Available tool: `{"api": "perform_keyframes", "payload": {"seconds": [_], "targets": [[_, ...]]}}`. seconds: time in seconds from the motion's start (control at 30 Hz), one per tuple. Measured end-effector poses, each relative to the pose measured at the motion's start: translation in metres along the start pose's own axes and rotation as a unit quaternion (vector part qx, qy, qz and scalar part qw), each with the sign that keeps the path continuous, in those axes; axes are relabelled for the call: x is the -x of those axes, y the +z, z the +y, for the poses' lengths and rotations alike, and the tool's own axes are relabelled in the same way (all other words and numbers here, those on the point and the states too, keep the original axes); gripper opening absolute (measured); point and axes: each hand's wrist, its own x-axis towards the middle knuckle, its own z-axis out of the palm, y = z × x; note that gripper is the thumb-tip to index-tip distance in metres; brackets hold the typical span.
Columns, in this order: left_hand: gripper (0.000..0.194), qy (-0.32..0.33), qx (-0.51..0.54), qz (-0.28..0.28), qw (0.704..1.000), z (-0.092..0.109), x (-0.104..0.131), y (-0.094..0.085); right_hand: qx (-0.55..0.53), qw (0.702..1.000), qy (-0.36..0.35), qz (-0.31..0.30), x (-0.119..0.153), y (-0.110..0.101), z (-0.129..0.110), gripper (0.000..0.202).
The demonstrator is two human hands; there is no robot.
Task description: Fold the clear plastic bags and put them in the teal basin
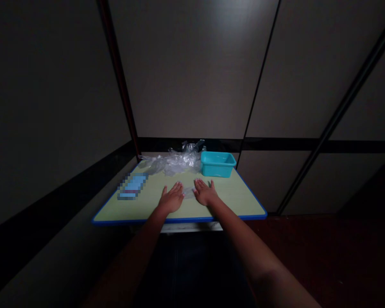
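Both palms face down near the middle of a small pale-yellow table [231, 201] with a blue edge. My left hand [172, 199] lies flat, its fingers stretched forward. Opposite it, my right hand [205, 193] is flat too, with the thumb held away from the fingers. Between them a thin piece of clear plastic [188, 193] rests on the tabletop; its ends reach the hands, and whatever lies under the palms is hidden. Neither hand grips anything.
A crumpled heap of clear plastic bags [176, 162] lies along the table's back edge. Right of it stands a turquoise plastic basket [217, 170]. At the left is a pixelated blue rectangular item [133, 186]. Dark panelled walls [192, 85] stand behind and to the left.
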Motion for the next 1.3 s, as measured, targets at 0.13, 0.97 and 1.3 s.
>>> {"api": "perform_keyframes", "payload": {"seconds": [0.13, 0.97, 1.3], "targets": [[0.054, -0.008, 0.004, 0.023, 1.0, 0.003, 0.004, -0.002, -0.023, 0.997, 0.016, 0.065, 0.007, -0.004, 0.0, 0.057], [0.054, -0.142, 0.008, 0.024, 0.99, 0.002, 0.008, -0.006, -0.037, 0.998, -0.021, -0.046, 0.023, -0.015, -0.03, 0.063], [0.054, -0.139, 0.024, 0.057, 0.988, 0.003, 0.011, -0.004, 0.003, 0.998, 0.061, -0.035, 0.036, -0.016, 0.001, 0.063]]}}
